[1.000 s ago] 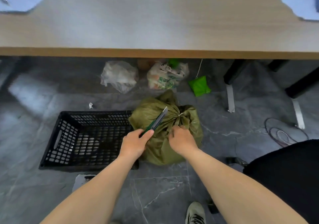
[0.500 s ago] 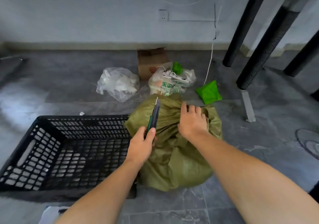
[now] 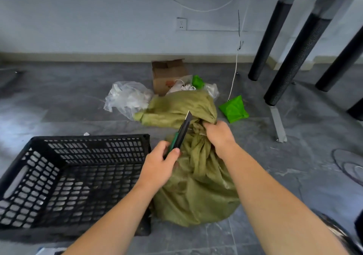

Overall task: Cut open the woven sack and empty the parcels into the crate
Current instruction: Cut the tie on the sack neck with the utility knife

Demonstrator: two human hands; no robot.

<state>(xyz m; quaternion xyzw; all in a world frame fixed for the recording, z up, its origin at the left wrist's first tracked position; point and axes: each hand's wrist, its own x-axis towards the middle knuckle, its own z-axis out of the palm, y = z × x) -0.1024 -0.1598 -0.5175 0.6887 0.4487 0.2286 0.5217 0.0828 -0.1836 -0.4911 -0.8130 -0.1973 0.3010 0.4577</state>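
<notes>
R hand (image 3: pixel 219 136) now grips sack (image 3: pixel 198 191) neck | L hand (image 3: pixel 157 168) knife (image 3: pixel 183 129) now beside it

olive woven sack (image 3: pixel 196 186) tied shut, beside black crate (image 3: pixel 64 178)

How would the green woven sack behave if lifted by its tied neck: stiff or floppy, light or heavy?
Probably floppy: the woven sack creases and folds where the right hand grips its neck. Possibly fairly heavy, since its full lower part bulges on the floor. It would likely sag, not roll.
</notes>
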